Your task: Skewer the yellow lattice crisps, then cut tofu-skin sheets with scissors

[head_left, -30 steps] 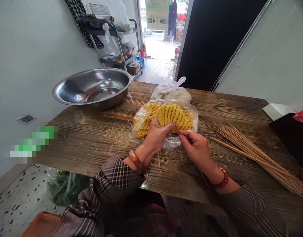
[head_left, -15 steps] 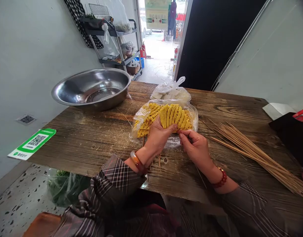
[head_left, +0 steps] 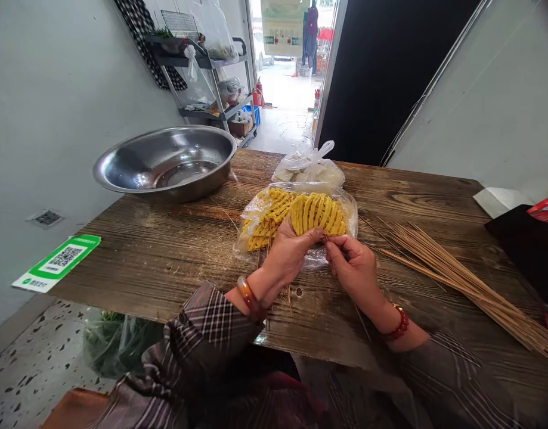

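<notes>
Left hand [head_left: 288, 249] curled round yellow slit piece [head_left: 317, 214]; right hand [head_left: 352, 261], just beside it, pinches thin stick [head_left: 362, 322]. Firm support, straight stick, gentle pressure advisable.

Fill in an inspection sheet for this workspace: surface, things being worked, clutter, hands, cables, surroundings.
Surface: brown wooden table with visible grain and pale marks.
Things being worked: slatted yellow piece; more yellow pieces in an open clear bag; loose bundle of thin sticks to the right.
Clutter: steel basin, tied bag, green-and-white code card.
Hands: left hand holds the slatted yellow piece; right hand pinches a thin stick at its lower edge; whether it is inserted cannot be told.
Cables: thin cord-like lines beside the black panel.
Surroundings: shelved cart, bright doorway, bagged greens on the floor.
</notes>
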### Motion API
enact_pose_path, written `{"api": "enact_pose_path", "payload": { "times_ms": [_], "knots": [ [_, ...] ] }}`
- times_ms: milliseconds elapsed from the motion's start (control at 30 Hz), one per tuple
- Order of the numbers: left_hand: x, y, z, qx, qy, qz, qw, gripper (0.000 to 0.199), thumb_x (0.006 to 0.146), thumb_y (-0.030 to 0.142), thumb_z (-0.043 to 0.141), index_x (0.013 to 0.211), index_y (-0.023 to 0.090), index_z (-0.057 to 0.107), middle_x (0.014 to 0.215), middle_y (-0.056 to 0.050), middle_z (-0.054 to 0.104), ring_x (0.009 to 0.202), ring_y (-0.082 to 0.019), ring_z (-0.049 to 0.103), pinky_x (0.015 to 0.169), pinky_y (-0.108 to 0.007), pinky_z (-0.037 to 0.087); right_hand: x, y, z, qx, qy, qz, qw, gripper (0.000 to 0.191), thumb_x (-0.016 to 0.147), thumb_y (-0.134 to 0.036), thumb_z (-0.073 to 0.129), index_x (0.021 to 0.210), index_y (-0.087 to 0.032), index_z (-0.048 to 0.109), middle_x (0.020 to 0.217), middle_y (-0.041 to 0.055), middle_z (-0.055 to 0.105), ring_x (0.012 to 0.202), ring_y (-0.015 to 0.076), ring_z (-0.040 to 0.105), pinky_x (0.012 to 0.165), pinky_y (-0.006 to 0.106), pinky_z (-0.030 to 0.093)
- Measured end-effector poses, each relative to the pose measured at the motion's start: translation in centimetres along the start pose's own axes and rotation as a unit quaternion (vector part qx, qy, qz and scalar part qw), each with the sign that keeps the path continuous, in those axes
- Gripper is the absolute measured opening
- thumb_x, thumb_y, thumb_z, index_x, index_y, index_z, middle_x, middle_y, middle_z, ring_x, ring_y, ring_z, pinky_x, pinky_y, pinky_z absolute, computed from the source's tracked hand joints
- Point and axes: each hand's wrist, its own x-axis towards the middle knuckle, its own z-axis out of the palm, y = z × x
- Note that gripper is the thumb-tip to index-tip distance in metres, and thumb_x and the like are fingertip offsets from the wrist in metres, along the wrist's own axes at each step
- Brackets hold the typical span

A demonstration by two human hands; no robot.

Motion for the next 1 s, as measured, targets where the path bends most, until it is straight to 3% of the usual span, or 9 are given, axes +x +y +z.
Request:
{"api": "enact_pose_path", "payload": {
  "times_ms": [200, 467, 1000],
  "knots": [
    [0.6, 1.2, -0.8, -0.018, 0.029, -0.012, 0.999, 0.041, 0.067, 0.022, 0.082, 0.105, 0.018, 0.066, 0.101, -0.005, 0.073, 0.102, -0.022, 0.068, 0.095, -0.038, 0.051, 0.0, -0.5, -0.2, -0.042, -0.008, -0.034, 0.999, 0.016, 0.09, -0.032, 0.057, 0.085, -0.021, 0.068, 0.062, -0.0007, 0.065, 0.057, 0.015, 0.061, 0.052, 0.026, 0.046],
    [0.9, 1.2, -1.4, -0.026, 0.007, -0.033, 0.999, 0.037, 0.065, 0.021, 0.085, 0.098, 0.015, 0.068, 0.102, -0.008, 0.074, 0.103, -0.025, 0.069, 0.097, -0.042, 0.052, -0.1, -0.4, -0.1, -0.057, -0.012, -0.053, 0.997, 0.015, 0.089, -0.03, 0.058, 0.087, -0.021, 0.07, 0.07, 0.0015, 0.071, 0.06, 0.0159, 0.063, 0.057, 0.028, 0.049],
    [0.2, 0.6, -0.4, -0.029, 0.015, -0.027, 0.999, 0.036, 0.064, 0.017, 0.084, 0.099, 0.014, 0.073, 0.097, -0.006, 0.076, 0.093, -0.021, 0.072, 0.092, -0.035, 0.055, 0.2, -0.2, -0.1, -0.009, -0.003, 0.008, 1.0, 0.02, 0.087, -0.035, 0.062, 0.076, -0.019, 0.068, 0.057, -0.0019, 0.061, 0.047, 0.011, 0.051, 0.047, 0.024, 0.04]
  ]
}}
